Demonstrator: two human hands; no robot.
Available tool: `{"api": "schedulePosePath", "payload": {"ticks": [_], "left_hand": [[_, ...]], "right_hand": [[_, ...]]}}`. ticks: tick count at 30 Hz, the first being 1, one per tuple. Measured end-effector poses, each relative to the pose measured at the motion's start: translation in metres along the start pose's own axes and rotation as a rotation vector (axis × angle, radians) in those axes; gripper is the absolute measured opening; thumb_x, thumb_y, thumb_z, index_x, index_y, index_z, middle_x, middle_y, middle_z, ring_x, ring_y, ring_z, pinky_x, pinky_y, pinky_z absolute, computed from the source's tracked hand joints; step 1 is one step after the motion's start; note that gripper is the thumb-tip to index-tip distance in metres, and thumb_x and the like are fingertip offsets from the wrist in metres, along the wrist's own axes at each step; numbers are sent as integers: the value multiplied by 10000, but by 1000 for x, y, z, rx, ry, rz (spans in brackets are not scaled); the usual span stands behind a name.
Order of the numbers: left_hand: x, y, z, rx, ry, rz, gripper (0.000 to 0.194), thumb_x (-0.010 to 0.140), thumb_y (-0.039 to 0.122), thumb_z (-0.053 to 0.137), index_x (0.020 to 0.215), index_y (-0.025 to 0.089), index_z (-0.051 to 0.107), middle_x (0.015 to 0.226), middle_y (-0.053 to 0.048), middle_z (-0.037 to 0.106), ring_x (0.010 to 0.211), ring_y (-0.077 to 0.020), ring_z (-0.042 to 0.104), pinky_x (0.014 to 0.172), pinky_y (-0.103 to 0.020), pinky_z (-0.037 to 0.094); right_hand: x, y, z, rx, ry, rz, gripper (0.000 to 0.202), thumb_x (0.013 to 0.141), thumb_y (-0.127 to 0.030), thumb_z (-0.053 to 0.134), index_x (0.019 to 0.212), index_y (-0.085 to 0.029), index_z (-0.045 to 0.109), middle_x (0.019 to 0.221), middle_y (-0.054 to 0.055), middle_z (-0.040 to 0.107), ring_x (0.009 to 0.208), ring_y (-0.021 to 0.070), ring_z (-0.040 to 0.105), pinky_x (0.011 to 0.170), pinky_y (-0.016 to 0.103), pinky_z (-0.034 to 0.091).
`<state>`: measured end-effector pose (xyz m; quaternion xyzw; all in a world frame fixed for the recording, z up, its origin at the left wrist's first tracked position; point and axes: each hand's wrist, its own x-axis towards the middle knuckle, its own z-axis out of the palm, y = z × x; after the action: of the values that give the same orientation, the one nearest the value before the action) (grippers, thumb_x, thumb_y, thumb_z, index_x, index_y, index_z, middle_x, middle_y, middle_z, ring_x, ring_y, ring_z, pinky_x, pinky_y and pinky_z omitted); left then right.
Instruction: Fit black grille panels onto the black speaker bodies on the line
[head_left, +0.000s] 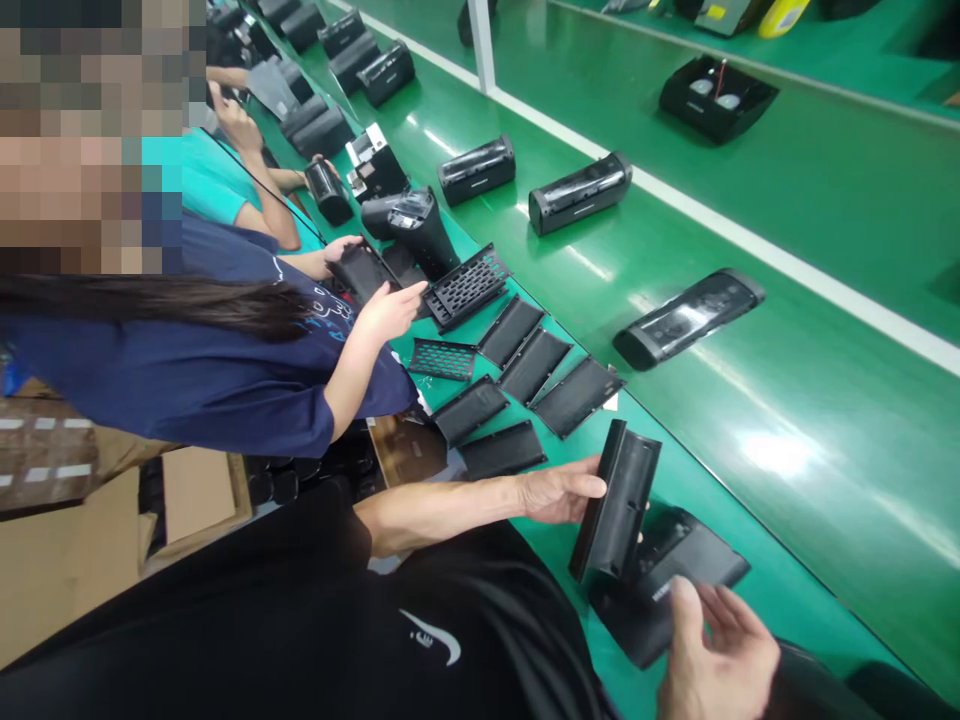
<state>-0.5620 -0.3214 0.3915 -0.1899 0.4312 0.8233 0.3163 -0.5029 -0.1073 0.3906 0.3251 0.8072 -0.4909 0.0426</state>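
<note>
My left hand [559, 490] grips the edge of a black curved plastic cover [626, 495], held tilted with its hollow inner side showing. Below and beside it, a black speaker housing [649, 615] rests on the green bench. My right hand [720, 640] is at the near side of this housing, its thumb in front of the surface and its fingers apart and slightly bent. Nothing shows in that hand, and I cannot tell whether the thumb touches the housing. Several similar black covers [534, 365] lie on the bench beyond my left arm.
A co-worker's hand [390, 310] is near a perforated black grille [469, 288] at the left. Another small grille [442, 358] lies closer. On the green conveyor belt [757, 440] stand several black speakers [581, 193]. Cardboard boxes [199, 490] are at the lower left.
</note>
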Motion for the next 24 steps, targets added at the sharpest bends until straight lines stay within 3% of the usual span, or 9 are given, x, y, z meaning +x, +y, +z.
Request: {"api": "schedulePosePath", "payload": {"ticks": [4, 7, 10, 13, 15, 18, 21, 24], "left_hand": [[-1, 1, 9, 62, -48, -16, 437, 854, 183, 493, 1233, 309, 669, 951, 132, 733, 974, -136, 768, 811, -294, 507], [1, -6, 7, 37, -52, -53, 506, 876, 143, 401, 1306, 311, 609, 973, 145, 680, 1057, -106, 728, 860, -283, 471], [6, -14, -3, -75, -54, -57, 502, 868, 127, 432, 1320, 303, 561, 997, 126, 651, 984, -71, 702, 872, -247, 447], [11, -21, -14, -160, -23, -56, 410, 821, 214, 613, 1225, 237, 548, 913, 71, 646, 779, -69, 659, 764, -208, 452], [14, -24, -19, -152, 37, -89, 424, 792, 289, 693, 1179, 223, 536, 839, 59, 628, 709, -81, 632, 695, -204, 437], [13, -27, -20, -90, 154, -221, 336, 859, 383, 636, 1135, 218, 539, 784, 75, 604, 702, -83, 650, 703, -219, 408], [6, -27, -16, -70, 217, -328, 290, 913, 419, 531, 1099, 200, 561, 738, 80, 598, 699, -107, 698, 716, -243, 410], [-3, -26, -9, -39, 228, -342, 301, 839, 408, 586, 1021, 173, 634, 701, 62, 632, 659, -165, 723, 665, -264, 477]], "right_hand": [[0, -26, 16, -177, -147, 0, 842, 543, -786, 819, 1106, -192, 624, 1039, 126, 713, 935, 320, 691, 903, 483, 542], [6, -20, 23, -228, -236, 88, 694, 626, -815, 714, 964, -209, 691, 853, 75, 734, 819, 285, 691, 829, 413, 526], [9, -10, 20, -196, -164, 100, 567, 701, -734, 703, 927, -216, 745, 810, 49, 732, 804, 264, 672, 796, 365, 503], [13, -6, 11, -26, -93, 118, 449, 710, -613, 759, 886, -201, 729, 806, 36, 715, 768, 233, 637, 746, 331, 498], [18, -7, 2, 41, -57, 130, 401, 731, -577, 736, 874, -203, 703, 810, 22, 697, 703, 204, 596, 682, 322, 491], [26, -14, -15, 44, 2, 163, 360, 730, -562, 738, 829, -223, 666, 687, -22, 611, 563, 165, 482, 545, 306, 424], [40, -23, -30, -151, -19, 205, 375, 730, -605, 722, 742, -245, 619, 507, -55, 448, 471, 157, 376, 475, 311, 332], [65, -34, -32, -496, -118, 99, 354, 753, -599, 603, 713, -247, 622, 539, 4, 556, 533, 219, 512, 553, 346, 395]]}}
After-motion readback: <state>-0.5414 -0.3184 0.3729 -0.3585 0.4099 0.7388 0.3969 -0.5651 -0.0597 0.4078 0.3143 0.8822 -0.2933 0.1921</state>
